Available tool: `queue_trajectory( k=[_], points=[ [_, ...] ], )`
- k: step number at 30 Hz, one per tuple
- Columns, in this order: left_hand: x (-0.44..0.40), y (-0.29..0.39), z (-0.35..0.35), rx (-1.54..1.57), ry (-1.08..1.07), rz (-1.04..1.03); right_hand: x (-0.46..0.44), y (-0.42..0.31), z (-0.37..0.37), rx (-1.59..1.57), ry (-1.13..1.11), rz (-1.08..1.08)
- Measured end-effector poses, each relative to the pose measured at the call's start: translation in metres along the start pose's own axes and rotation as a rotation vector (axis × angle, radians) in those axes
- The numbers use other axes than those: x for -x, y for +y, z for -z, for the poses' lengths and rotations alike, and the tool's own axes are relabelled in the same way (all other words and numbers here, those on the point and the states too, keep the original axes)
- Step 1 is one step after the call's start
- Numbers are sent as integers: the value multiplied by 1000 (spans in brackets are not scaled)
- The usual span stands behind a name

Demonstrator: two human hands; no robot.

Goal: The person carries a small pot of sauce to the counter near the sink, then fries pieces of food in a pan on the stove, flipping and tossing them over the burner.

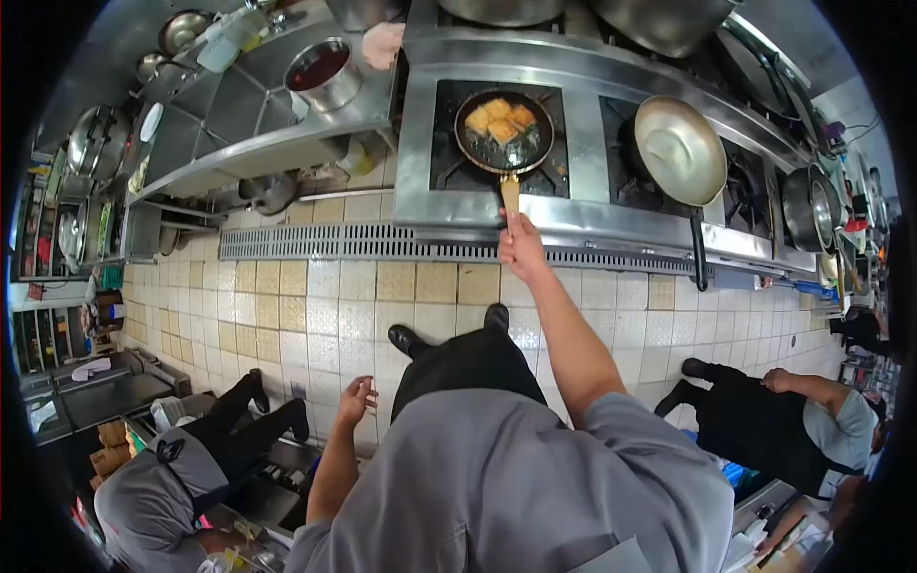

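Note:
My right hand (521, 246) is closed around the light wooden handle of a dark frying pan (464, 153). The pan sits on a stove burner. Several golden-brown fried pieces (499, 121) lie together in its far half, with shiny oil around them. My left hand (355, 399) hangs low at my side, away from the stove. Its fingers are loosely bent and apart, and nothing shows in them.
Right of the pan, a wide metal pan (680, 153) rests on the stove, its dark handle jutting past the front edge. A pot of dark red liquid (325, 78) stands on the left counter (234, 143). Co-workers are behind me at left (172, 487) and right (755, 420).

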State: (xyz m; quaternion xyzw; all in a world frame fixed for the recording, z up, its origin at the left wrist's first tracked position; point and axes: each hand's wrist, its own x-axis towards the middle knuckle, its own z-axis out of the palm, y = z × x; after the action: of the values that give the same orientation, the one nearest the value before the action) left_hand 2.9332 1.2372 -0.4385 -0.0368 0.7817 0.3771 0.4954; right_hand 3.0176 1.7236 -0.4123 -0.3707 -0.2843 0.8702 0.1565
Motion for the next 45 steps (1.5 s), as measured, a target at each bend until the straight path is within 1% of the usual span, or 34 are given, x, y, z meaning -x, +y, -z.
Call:
queue_trajectory(
  k=[2, 4, 6, 7, 10, 11, 13, 15, 17, 19, 20, 21, 22, 23, 24, 25, 26, 27, 28, 29, 30, 31, 33, 34, 37, 38, 40, 42, 43, 44, 45],
  points=[
    [1, -5, 5, 29, -3, -31, 0, -4, 1, 36, -20, 21],
    [-3, -3, 11, 23, 14, -37, 4, -7, -6, 23, 11, 1],
    [-3, 1, 20, 20, 23, -48, 2, -3, 2, 49, -39, -20],
    [-6, 4, 27, -55, 7, 20, -3, -2, 8, 66, -68, -27],
    [-19, 6, 37, -16, 17, -92, 12, -11, -5, 138, 93, -58],
    [-23, 10, 43, -78, 20, -35, 12, -7, 7, 137, 71, -24],
    [-25, 16, 47, -27, 28, -55, 7, 11, 42, -28, 173, -23],
    [-32, 18, 54, 1, 38, -86, -35, 58, 138, -123, 42, -180],
    [-33, 12, 56, 33, 59, -85, -40, 70, 147, 373, 237, -286],
    [-29, 0, 56, 40, 84, -55, -21, 58, 104, 604, 477, -229],
    [-25, -9, 56, 41, 82, -38, -28, 58, 98, 646, 478, -244],
    [-19, -17, 55, 38, 80, -16, -43, 59, 107, 683, 480, -262],
    [-14, -25, 56, 33, 83, 7, -58, 61, 118, 720, 478, -282],
    [-11, -35, 58, 70, 66, 48, -71, 65, 132, 753, 415, -271],
    [-7, -46, 57, 179, 63, 63, -84, 72, 150, 787, 336, -264],
    [3, -51, 57, 194, 101, 85, -96, 76, 179, 535, 169, -247],
    [11, -60, 59, 220, 107, 97, -110, 88, 209, 516, -139, -118],
    [17, -72, 59, 256, 119, 74, -111, 76, 194, 383, -7, -296],
    [14, -95, 59, 220, 157, 28, -114, 75, 184, 488, -14, -283],
    [15, -111, 59, 224, 167, -29, -121, 73, 195, 426, -44, -296],
    [24, -111, 57, 222, 207, -12, -120, 65, 178, 439, 57, -353],
    [40, -99, 59, 149, 227, 56, -122, 67, 188, 532, -53, -308],
    [41, -120, 53, 211, 271, 45, -121, 60, 166, 620, 113, -372],
    [42, -129, 52, 233, 274, 31, -125, 66, 169, 627, 89, -372],
    [59, -108, 49, 199, 281, 104, -133, 59, 184, 649, 80, -355],
    [57, -108, 48, 233, 284, 92, -127, 58, 176, 668, 87, -357],
    [49, -119, 47, 288, 250, 67, -126, 57, 166, 713, 143, -368],
    [27, -147, 48, 331, 221, 26, -103, 51, 158, 766, 106, -298],
    [41, -122, 50, 319, 203, 27, -103, 45, 153, 871, 61, -337],
    [41, -114, 49, 371, 207, 29, -92, 47, 146, 673, 44, -265],
    [35, -117, 53, 312, 205, 87, -74, 38, 129, 714, 36, -249]
  ],
)
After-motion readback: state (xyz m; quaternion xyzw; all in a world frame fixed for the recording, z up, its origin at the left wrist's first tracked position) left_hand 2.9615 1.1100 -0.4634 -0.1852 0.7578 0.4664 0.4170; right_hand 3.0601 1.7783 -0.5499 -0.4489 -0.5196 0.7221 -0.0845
